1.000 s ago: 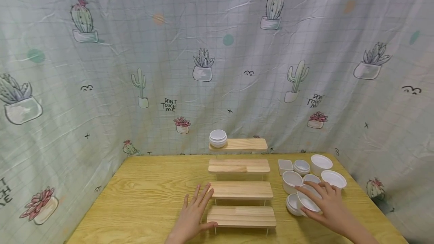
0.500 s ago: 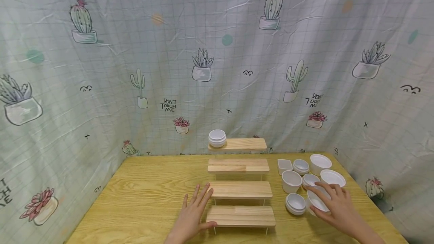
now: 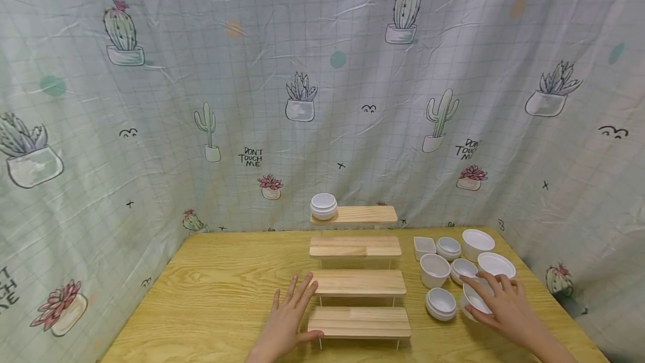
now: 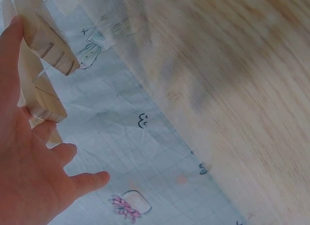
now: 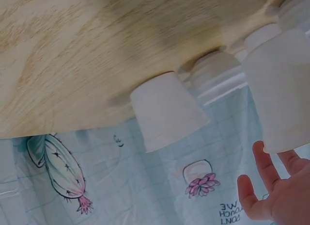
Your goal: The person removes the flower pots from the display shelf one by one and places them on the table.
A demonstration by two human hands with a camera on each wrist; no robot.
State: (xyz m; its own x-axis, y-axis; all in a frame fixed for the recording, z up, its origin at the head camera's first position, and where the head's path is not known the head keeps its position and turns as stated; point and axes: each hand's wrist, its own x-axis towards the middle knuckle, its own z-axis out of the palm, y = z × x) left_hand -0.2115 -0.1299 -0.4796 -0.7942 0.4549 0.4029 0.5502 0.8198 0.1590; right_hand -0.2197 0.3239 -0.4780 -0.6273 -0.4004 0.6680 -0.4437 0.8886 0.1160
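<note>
My left hand [image 3: 286, 318] lies with straight, spread fingers along the left ends of the lower boards of a stepped wooden stand [image 3: 359, 321]. In the left wrist view, fingertips of this hand [image 4: 34, 171] touch the board ends [image 4: 48, 106]. At the right, my right hand [image 3: 509, 307] holds a white round pot [image 3: 473, 298] by its rim, the thumb on the near side. The right wrist view shows the tapered pot [image 5: 281, 89] with fingers at its rim. A ridged white pot [image 3: 440, 303] stands just left of it.
Several more white pots [image 3: 434, 270] cluster behind the right hand, including a square one [image 3: 424, 248]. One ridged pot [image 3: 323, 206] sits on the left end of the top board [image 3: 367, 214]. A cactus-print curtain [image 3: 322, 71] hangs round the wooden table [image 3: 216, 284].
My right hand has shifted right with the pot, away from the ridged pot that it partly covered. My left hand stays in place on the stand.
</note>
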